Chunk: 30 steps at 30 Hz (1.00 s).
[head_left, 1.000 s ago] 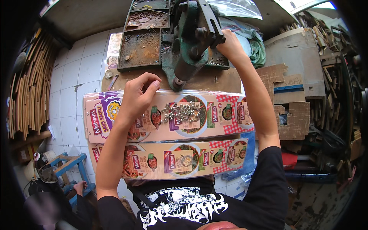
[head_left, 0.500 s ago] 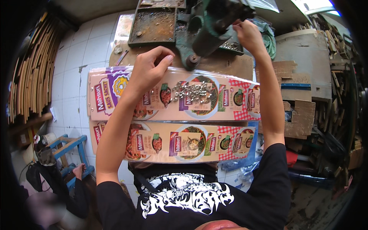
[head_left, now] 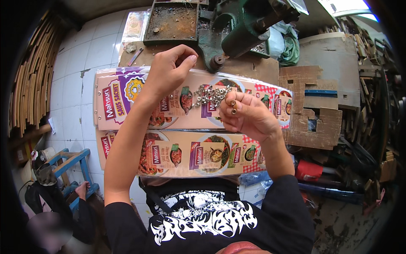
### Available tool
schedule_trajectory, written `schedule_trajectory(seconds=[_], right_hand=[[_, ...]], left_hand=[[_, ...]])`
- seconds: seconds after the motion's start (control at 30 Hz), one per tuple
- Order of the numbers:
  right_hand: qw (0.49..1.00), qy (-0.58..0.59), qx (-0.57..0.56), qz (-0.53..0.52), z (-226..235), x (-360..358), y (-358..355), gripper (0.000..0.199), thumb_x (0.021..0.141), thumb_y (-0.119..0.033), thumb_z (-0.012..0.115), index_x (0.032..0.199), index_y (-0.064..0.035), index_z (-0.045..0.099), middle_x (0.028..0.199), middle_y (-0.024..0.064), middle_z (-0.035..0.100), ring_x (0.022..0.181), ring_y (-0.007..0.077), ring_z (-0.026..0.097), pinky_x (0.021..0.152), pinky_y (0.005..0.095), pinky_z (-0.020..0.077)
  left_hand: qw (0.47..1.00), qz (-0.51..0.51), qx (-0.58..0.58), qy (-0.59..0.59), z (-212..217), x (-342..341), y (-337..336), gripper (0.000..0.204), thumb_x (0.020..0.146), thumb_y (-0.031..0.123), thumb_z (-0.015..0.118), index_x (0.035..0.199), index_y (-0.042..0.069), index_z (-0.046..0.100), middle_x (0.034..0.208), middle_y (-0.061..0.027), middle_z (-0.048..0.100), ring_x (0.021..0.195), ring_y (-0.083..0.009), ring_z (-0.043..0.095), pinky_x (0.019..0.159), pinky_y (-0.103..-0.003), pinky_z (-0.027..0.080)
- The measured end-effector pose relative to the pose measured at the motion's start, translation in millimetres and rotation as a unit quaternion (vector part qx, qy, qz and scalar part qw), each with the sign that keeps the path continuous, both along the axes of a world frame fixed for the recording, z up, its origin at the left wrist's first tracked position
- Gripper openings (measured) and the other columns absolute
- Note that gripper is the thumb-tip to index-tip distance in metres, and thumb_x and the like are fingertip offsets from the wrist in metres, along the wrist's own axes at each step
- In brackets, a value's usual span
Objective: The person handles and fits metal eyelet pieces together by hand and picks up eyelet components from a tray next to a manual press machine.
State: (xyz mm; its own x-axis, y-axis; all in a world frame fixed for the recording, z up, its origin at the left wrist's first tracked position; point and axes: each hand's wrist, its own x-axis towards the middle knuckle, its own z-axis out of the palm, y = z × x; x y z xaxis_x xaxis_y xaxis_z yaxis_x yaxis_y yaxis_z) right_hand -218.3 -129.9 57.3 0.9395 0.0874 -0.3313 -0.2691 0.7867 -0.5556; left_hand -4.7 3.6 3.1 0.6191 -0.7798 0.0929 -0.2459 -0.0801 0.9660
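My right hand (head_left: 249,116) is closed, with small brass-toned eyelets (head_left: 233,109) between thumb and fingers, just beside a loose pile of silvery eyelets (head_left: 210,96). That pile lies on a long printed, glossy sheet (head_left: 249,122) with food pictures, which has metal eyelets along its left end. My left hand (head_left: 171,70) hovers over the sheet's far edge, its thumb and fingers pinched together; anything in them is too small to make out. Beyond it stands a green eyelet press (head_left: 241,40), its round lower die (head_left: 217,62) near the sheet's far edge.
A second printed sheet (head_left: 177,150) lies nearer to me. Behind are a metal tray (head_left: 173,23) of small parts and a cutter knife (head_left: 135,57). Cut cardboard (head_left: 296,106) lies at right. At lower left, a person's foot (head_left: 82,190) is near a blue stool (head_left: 76,163).
My right hand has come down from the press's upper right to the eyelet pile and now holds eyelets. My left hand stays nearly in place, still pinched.
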Motion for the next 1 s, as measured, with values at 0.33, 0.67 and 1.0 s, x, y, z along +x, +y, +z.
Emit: schedule_trajectory(seconds=[0.33,0.67,1.0], right_hand=[[0.999,-0.041,-0.026,-0.022,-2,-5,2,0.020,0.098,-0.022,0.067,0.110,-0.0072,0.060,0.089,0.0009,0.056,0.073,0.0098,0.049,0.064,0.0257,0.0424],[0.993,-0.084,0.080,0.002,-5,3,13,0.019,0.098,-0.024,0.066,0.107,-0.0105,0.057,0.087,-0.0015,0.050,0.074,0.0107,0.046,0.064,0.0266,0.0404],[0.997,-0.052,-0.033,-0.037,-2,-4,5,0.017,0.099,-0.023,0.064,0.105,-0.0081,0.057,0.085,-0.0017,0.050,0.074,0.0099,0.045,0.062,0.0264,0.0408]], left_hand=[[1.000,-0.007,-0.010,-0.005,-1,-2,-4,0.017,0.097,0.014,0.063,0.102,-0.001,0.068,0.080,-0.0018,0.066,0.071,-0.0054,0.057,0.064,-0.022,0.047],[1.000,-0.009,0.006,0.013,3,0,-1,0.019,0.098,0.015,0.061,0.105,-0.001,0.067,0.081,-0.0030,0.067,0.075,-0.0064,0.059,0.068,-0.023,0.048],[0.999,0.014,-0.029,0.003,-2,0,-4,0.020,0.093,0.015,0.063,0.097,-0.003,0.069,0.075,-0.0074,0.069,0.069,-0.0103,0.063,0.064,-0.026,0.050]])
